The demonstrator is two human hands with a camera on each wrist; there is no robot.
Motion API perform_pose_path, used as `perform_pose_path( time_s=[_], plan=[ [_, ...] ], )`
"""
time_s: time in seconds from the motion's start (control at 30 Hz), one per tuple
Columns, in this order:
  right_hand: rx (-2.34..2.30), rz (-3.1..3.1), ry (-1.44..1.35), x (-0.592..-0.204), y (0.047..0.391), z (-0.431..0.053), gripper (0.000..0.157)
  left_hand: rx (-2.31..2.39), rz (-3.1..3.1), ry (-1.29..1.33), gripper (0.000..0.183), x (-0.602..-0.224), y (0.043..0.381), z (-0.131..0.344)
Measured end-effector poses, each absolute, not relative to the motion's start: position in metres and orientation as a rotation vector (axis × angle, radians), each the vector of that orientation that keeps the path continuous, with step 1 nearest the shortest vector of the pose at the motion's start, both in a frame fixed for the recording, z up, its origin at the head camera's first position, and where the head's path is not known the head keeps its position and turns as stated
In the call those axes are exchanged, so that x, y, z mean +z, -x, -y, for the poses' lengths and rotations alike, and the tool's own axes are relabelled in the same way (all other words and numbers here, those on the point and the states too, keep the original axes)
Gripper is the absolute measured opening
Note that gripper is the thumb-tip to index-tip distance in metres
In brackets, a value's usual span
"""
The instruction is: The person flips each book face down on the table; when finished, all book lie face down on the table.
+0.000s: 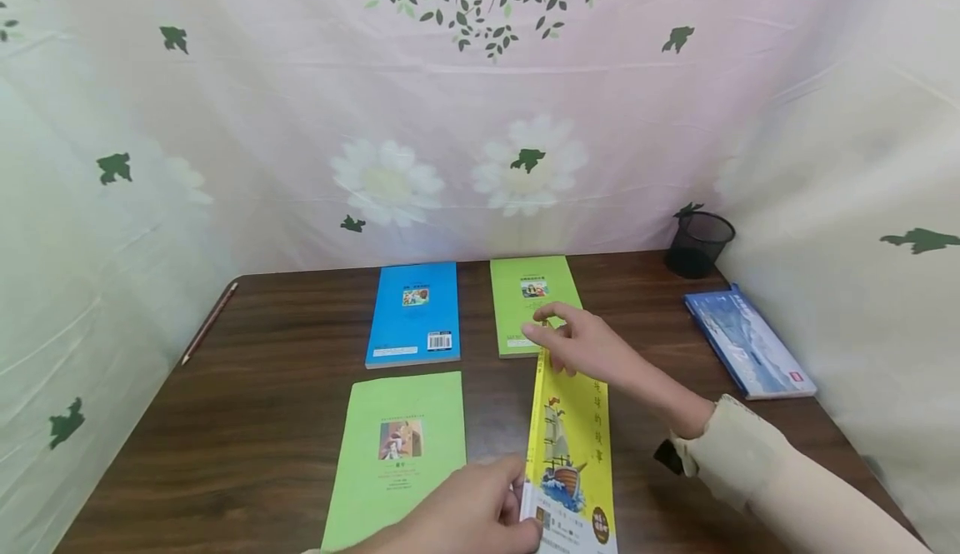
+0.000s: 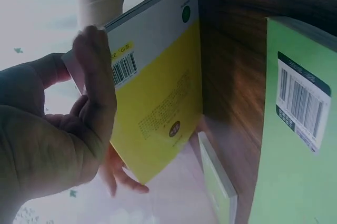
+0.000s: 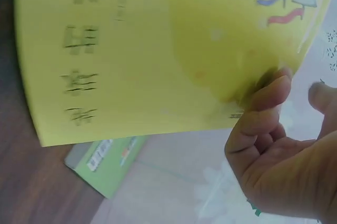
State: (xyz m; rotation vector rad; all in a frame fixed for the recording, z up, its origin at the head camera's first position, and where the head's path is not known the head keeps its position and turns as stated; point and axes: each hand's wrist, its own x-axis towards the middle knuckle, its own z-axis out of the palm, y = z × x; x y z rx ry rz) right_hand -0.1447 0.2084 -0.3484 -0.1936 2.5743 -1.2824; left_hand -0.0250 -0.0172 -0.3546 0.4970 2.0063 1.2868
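A yellow book (image 1: 573, 454) with a sailing ship on its cover is tilted up above the dark wooden table, near the front. My left hand (image 1: 468, 508) grips its near end, the thumb on the front cover and fingers on the other side. The yellow back cover (image 2: 163, 97) with a barcode faces the left wrist view. At the far top corner is my right hand (image 1: 588, 341), thumb and index finger spread. In the right wrist view a bent finger (image 3: 271, 89) touches the front cover by its edge, while the thumb (image 3: 322, 97) stands apart from the book.
Left of the yellow book lies a light green book (image 1: 405, 454). Farther back lie a blue book (image 1: 414, 321) and another green book (image 1: 528, 296). A blue-white book (image 1: 750, 341) and black mesh pen holder (image 1: 699, 244) are at right, a pencil (image 1: 210, 322) at left. Patterned cloth surrounds the table.
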Motion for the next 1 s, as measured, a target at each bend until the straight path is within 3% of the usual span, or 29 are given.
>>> perform_pose_path(
  time_s=[0.2,0.43,1.0],
  plan=[
    [-1.247,-2.586,0.116,-0.343,0.149,-0.209,0.053,1.192,-2.06,-0.55,0.022,-0.356,0.024,0.008],
    [-1.207,-2.632,0.062,-0.339,0.148,-0.212,0.028,1.109,-2.102,-0.567,0.02,-0.356,0.023,0.003],
    [-1.023,-2.7,0.116,-0.325,0.139,-0.228,0.022,1.253,-1.852,-0.639,0.02,-0.373,0.038,-0.001]
  ],
)
